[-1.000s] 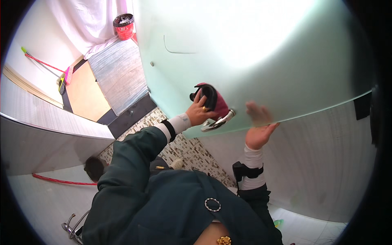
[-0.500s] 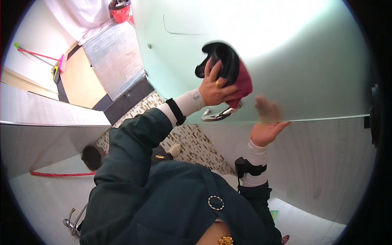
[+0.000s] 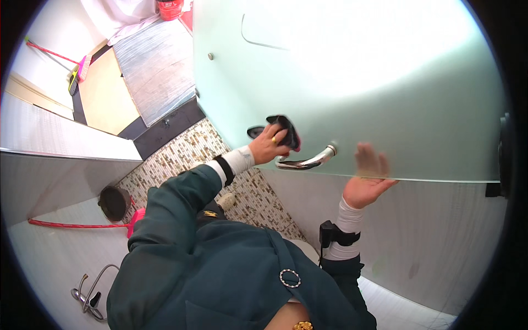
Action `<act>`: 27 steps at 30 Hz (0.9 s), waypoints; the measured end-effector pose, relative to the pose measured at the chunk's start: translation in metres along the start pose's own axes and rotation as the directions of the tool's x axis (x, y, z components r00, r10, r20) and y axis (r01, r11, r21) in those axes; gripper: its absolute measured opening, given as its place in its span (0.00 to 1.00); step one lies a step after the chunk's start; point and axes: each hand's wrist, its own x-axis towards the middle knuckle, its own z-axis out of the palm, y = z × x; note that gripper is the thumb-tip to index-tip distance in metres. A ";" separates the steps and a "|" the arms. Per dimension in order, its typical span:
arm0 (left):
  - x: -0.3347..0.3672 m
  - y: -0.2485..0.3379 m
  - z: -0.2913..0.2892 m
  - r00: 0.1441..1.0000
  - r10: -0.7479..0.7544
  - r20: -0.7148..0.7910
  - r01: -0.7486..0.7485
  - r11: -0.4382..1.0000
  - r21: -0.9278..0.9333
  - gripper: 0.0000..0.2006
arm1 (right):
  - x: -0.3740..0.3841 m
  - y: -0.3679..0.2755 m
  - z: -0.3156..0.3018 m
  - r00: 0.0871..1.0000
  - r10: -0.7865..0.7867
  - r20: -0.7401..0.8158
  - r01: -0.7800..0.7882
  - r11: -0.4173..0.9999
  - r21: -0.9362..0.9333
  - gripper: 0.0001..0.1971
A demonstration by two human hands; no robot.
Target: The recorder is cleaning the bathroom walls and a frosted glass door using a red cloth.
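Observation:
My left hand [image 3: 266,146] is closed on a black and dark red cloth [image 3: 288,133], pressed against the frosted glass door [image 3: 423,118]. The cloth is bunched, with black folds sticking out past the fingers. Just right of this hand, a curved chrome door handle [image 3: 311,163] is fixed to the glass; its left end lies close to the cloth. At the door's lower edge is my right hand [image 3: 360,191], open, its fingers stretched out behind the glass and showing blurred through it. Its palm and thumb are visible below the edge.
Mosaic tile floor [image 3: 165,159] lies at the left, with a dark bucket [image 3: 115,203] and a red-handled pink broom [image 3: 82,224] beside it. A shower hose [image 3: 98,291] hangs at lower left. Beyond a dark sill stand a pink broom [image 3: 84,67] and a red bucket [image 3: 171,9].
My left hand has moved down and slightly left with the cloth, from above the handle to its left end. More of the handle now shows. My right hand stays at the door edge.

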 end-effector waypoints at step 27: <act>0.019 -0.040 0.010 0.884 0.442 0.150 -0.458 0.884 0.093 0.06 | -0.081 0.056 0.034 0.925 0.381 0.007 -0.352 0.862 -0.365 0.14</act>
